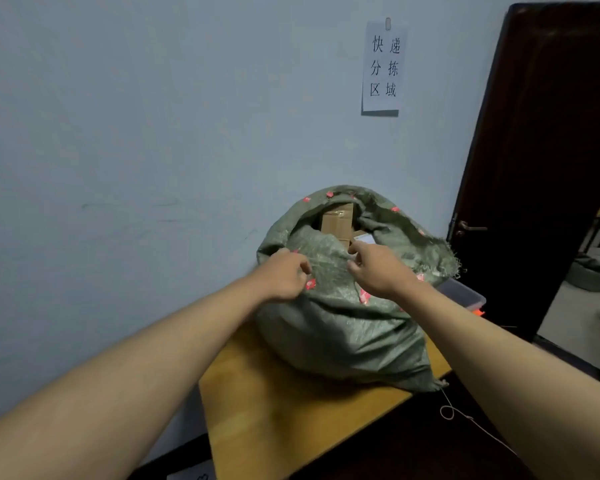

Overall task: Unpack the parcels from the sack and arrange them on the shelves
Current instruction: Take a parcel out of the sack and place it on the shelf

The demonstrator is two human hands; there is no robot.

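While the green woven sack (343, 327) sits on a wooden table (278, 420) against the pale wall, its near rim is gripped by both hands: the cloth is pinched by the curled fingers of the left hand (284, 275) at the rim's left side, and a fold of it is grasped by the right hand (378, 268) just beside, nearer the middle. The mouth of the sack is held open, and brown cardboard parcels (336, 220) are seen standing inside it, with a white label partly shown to their right. Red marks are scattered over the cloth. A loose string (447, 410) hangs from the sack's lower corner past the table edge. A clear plastic bin (465, 296) is wedged behind the sack on the right, beside a dark door (541, 150). A paper sign (383, 67) with printed characters is pinned to the wall above
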